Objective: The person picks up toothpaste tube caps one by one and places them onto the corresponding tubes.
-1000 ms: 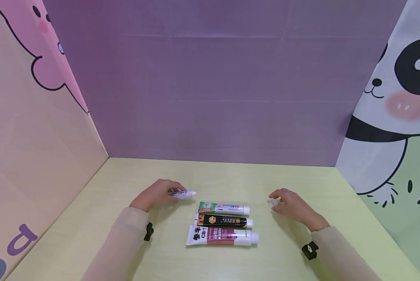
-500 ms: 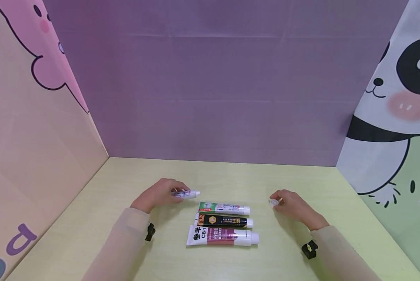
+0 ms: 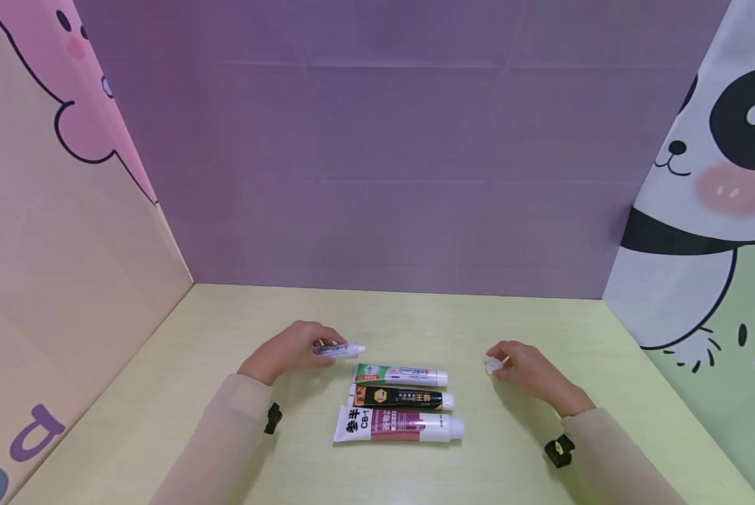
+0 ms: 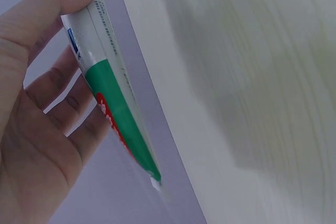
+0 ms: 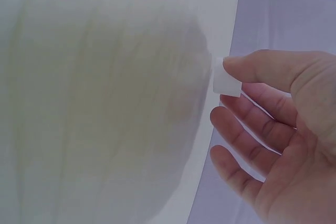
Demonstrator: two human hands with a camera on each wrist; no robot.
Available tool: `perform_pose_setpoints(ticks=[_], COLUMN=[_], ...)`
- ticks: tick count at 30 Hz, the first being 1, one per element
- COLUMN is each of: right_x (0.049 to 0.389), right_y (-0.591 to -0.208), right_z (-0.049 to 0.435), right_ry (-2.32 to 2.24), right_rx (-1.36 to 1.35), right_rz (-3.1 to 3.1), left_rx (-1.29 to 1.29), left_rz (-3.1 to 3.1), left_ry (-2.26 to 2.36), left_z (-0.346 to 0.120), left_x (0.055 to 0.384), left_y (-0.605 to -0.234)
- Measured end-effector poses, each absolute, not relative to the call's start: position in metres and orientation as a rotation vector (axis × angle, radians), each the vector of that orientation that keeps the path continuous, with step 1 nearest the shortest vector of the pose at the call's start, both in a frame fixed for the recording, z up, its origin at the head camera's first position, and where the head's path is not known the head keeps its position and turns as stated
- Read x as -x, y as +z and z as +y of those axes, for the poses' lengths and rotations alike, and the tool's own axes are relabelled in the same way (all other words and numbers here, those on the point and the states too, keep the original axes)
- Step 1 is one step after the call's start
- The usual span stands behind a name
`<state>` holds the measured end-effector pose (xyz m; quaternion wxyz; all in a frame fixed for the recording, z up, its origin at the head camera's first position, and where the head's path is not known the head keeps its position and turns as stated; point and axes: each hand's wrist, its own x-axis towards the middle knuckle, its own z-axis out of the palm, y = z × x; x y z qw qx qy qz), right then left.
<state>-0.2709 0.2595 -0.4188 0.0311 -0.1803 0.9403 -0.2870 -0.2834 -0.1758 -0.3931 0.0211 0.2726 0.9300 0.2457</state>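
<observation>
My left hand grips a small toothpaste tube above the table, its uncapped nozzle pointing right. In the left wrist view this tube shows a white body with a green and red tail end, the thumb pressed on its side. Off to the right, my right hand pinches a small white cap between thumb and fingers. The right wrist view shows the cap at the thumb tip, the other fingers loosely bent below it. A wide gap separates the cap from the nozzle.
Between the hands lie three toothpaste tubes in a stack of rows: a green and white one, a black one and a larger white and maroon one. A purple backdrop stands behind the table, with printed panels at both sides.
My left hand has moved slightly to the right with its tube. The right hand holds the cap in nearly the same spot. The three tubes on the table stay put.
</observation>
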Motion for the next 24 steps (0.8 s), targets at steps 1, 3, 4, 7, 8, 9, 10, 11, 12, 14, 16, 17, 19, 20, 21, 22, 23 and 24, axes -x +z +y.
perform_pose_setpoints(ticks=[1, 3, 4, 7, 8, 9, 10, 11, 12, 14, 16, 17, 19, 20, 21, 22, 23, 24], right_x=[0.271, 0.270, 0.269, 0.267, 0.267, 0.266, 0.265, 0.264, 0.263, 0.261, 0.259, 0.258, 0.256, 0.255, 0.255, 0.254, 0.253, 0.253], right_y=[-0.419, -0.419, -0.418, -0.418, -0.418, -0.417, -0.416, -0.416, -0.415, -0.413, -0.411, -0.411, -0.410, -0.409, -0.409, -0.409, -0.409, -0.409], right_z=[0.260, 0.260, 0.259, 0.259, 0.259, 0.258, 0.258, 0.258, 0.257, 0.256, 0.255, 0.255, 0.253, 0.253, 0.253, 0.252, 0.252, 0.252], right_ry=[-0.888, -0.883, -0.880, -0.872, -0.865, -0.859, -0.853, -0.847, -0.847, -0.847, -0.852, -0.858, -0.868, -0.870, -0.873, -0.879, -0.885, -0.892], right_rx=[0.553, 0.557, 0.559, 0.553, 0.550, 0.556, 0.564, 0.575, 0.580, 0.599, 0.617, 0.619, 0.631, 0.639, 0.646, 0.653, 0.659, 0.664], right_rz=[2.897, 2.903, 2.905, 2.911, 2.916, 2.917, 2.921, 2.924, 2.926, 2.931, 2.932, 2.931, 2.929, 2.929, 2.931, 2.929, 2.930, 2.928], left_rx=[-0.849, -0.859, -0.875, -0.924, -0.943, -0.966, -0.981, -0.990, -1.001, -1.019, -1.019, -1.018, -1.026, -1.025, -1.027, -1.027, -1.041, -1.055], left_rz=[2.881, 2.883, 2.886, 2.889, 2.886, 2.886, 2.886, 2.883, 2.882, 2.877, 2.869, 2.862, 2.852, 2.849, 2.846, 2.845, 2.842, 2.840], left_ry=[0.761, 0.752, 0.746, 0.737, 0.739, 0.737, 0.734, 0.737, 0.735, 0.733, 0.725, 0.724, 0.720, 0.721, 0.722, 0.726, 0.728, 0.731], left_z=[-0.175, -0.174, -0.173, -0.171, -0.170, -0.169, -0.169, -0.168, -0.167, -0.165, -0.164, -0.163, -0.162, -0.161, -0.161, -0.160, -0.160, -0.159], left_x=[0.283, 0.281, 0.281, 0.278, 0.277, 0.277, 0.276, 0.275, 0.275, 0.275, 0.275, 0.276, 0.276, 0.276, 0.276, 0.276, 0.275, 0.275], left_y=[-0.393, -0.392, -0.391, -0.389, -0.388, -0.387, -0.386, -0.385, -0.384, -0.383, -0.383, -0.384, -0.384, -0.384, -0.385, -0.385, -0.385, -0.385])
